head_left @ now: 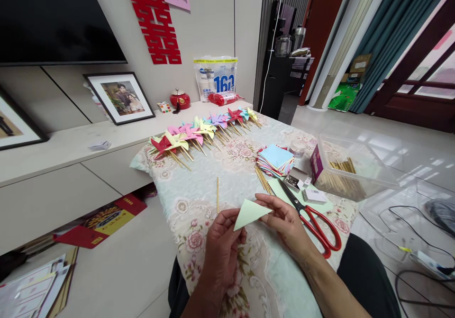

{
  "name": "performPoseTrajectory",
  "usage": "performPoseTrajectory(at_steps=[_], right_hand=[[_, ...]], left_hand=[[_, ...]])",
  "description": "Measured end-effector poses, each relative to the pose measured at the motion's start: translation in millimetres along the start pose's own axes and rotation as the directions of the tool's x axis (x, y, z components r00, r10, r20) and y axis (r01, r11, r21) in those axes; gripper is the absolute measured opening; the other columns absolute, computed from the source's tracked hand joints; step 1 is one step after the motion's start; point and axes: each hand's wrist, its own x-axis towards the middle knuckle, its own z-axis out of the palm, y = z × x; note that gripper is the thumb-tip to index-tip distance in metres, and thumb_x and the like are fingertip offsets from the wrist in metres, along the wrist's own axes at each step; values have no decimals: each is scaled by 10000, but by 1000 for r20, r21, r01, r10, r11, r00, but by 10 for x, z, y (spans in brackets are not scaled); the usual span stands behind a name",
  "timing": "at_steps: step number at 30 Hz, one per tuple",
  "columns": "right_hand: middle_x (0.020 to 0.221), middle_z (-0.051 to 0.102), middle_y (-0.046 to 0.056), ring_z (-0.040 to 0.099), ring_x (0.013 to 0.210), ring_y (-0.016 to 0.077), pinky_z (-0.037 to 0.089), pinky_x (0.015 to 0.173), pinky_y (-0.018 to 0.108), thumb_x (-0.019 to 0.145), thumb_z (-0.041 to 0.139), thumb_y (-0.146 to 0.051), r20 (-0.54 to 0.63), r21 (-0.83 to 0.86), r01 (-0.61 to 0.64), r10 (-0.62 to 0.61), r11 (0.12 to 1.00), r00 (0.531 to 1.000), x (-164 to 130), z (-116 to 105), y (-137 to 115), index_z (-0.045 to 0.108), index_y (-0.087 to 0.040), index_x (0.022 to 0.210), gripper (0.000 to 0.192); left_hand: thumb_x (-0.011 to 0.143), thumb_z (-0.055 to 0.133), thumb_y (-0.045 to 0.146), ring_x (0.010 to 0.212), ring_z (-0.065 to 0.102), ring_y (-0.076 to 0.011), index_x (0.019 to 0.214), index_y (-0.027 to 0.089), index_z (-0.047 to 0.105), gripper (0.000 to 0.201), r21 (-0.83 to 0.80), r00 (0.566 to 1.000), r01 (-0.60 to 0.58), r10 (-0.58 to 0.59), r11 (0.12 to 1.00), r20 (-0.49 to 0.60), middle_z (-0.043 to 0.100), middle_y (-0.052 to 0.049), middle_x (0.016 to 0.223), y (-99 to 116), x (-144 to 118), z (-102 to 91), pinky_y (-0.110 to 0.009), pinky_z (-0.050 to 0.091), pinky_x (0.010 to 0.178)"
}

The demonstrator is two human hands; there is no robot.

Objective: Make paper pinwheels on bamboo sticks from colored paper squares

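A bare stretch of flowered surface (pixel 220 166) lies open ahead of the hands, crossed only by a lone stick (pixel 217 194). Pinwheels (pixel 199 135) line its far edge; scissors (pixel 313 219), paper stack (pixel 275 160) and plastic box (pixel 350 166) crowd the right.

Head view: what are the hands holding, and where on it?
A folded green paper triangle: left hand pinches its lower left corner, right hand its right tip.
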Motion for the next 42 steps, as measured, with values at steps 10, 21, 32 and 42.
performPoseTrajectory(at_steps=[10, 21, 32, 42], right_hand=[[1023, 763, 64, 691, 929, 233, 527, 824, 336, 726, 830, -323, -39, -141, 72, -78, 987, 996, 5, -17, -16, 764, -272, 1112, 395], [749, 688, 29, 551, 648, 149, 396, 583, 258, 815, 758, -416, -31, -312, 124, -140, 942, 990, 13, -61, -6, 762, -204, 788, 214], [602, 606, -2, 463, 537, 112, 329, 520, 243, 758, 786, -490, -129, -277, 43, -81, 960, 988, 13, -35, 24, 712, -173, 745, 326], [764, 709, 34, 623, 658, 152, 474, 639, 272, 826, 750, -494, -45, -185, 5, -13, 983, 999, 12, -62, 67, 759, -192, 893, 309]], left_hand=[[683, 838, 259, 591, 519, -86, 870, 166, 702, 250, 136, 997, -56, 48, 989, 58, 671, -2, 729, -63, -45, 20, -190, 405, 536], [695, 792, 226, 603, 497, -94, 932, 171, 687, 265, 183, 993, -89, 74, 979, 89, 669, -9, 757, -106, -35, -46, -199, 393, 550], [715, 717, 220, 774, 597, -163, 941, 195, 688, 230, 405, 964, -267, 242, 874, 112, 658, -29, 904, -96, -72, -37, -253, 473, 682], [752, 731, 350, 714, 657, -180, 992, 172, 688, 302, 407, 993, -120, 112, 906, 42, 742, -45, 820, -96, -96, -19, -290, 533, 681]])
